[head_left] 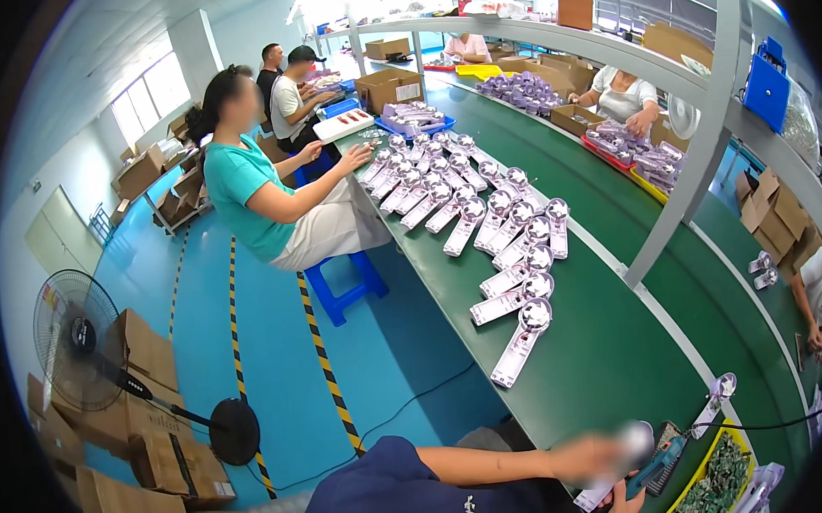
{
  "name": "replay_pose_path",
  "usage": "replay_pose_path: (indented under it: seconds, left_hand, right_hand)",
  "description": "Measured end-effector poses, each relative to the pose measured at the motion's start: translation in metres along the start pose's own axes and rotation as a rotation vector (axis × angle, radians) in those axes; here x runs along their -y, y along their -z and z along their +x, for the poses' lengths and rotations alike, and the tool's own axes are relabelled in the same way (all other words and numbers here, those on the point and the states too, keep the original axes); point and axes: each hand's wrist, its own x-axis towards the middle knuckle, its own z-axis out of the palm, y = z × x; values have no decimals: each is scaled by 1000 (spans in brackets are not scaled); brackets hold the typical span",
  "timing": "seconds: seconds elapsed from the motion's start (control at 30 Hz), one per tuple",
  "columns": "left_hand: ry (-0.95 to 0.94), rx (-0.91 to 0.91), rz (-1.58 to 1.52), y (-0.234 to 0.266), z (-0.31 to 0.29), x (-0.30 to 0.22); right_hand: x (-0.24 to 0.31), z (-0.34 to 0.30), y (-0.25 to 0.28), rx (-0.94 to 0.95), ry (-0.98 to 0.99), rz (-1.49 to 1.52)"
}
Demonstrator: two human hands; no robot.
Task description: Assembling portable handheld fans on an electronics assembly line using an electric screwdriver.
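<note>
At the lower right, my left hand (587, 457) grips a pale purple device housing (594, 496) with a round head and a flat handle; the fingers and the head are blurred. Close beside it, my right hand (626, 501) is closed on a blue-green hand tool (660, 467), whose exact kind I cannot make out. The right hand is partly cut off by the lower edge. Ahead, a row of similar purple-and-white housings (518, 343) lies on the green workbench (608, 362), their round heads showing white star-shaped parts.
A yellow tray (683, 501) of green circuit boards (719, 477) stands at my right. One more housing (721, 390) lies near a black cable (767, 422). A grey metal post (679, 203) rises from the bench. A co-worker in a teal shirt (243, 195) sits farther along. A floor fan (82, 335) stands left.
</note>
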Motion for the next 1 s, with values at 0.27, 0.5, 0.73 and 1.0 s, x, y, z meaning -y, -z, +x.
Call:
replay_pose_path:
  seconds: [0.27,0.5,0.73,1.0]
  left_hand:
    - [10,-18,92,-7,-2,7]
    - [94,-40,9,-12,-5,1]
    - [133,62,-145,2,-3,2]
    - [196,89,-142,-6,8,-8]
  right_hand:
    - [-23,14,8,-23,24,-17]
    - [2,4,2,-12,-50,-18]
    - [24,-7,-18,-56,-94,-32]
    - [17,-2,2,-13,-189,-6]
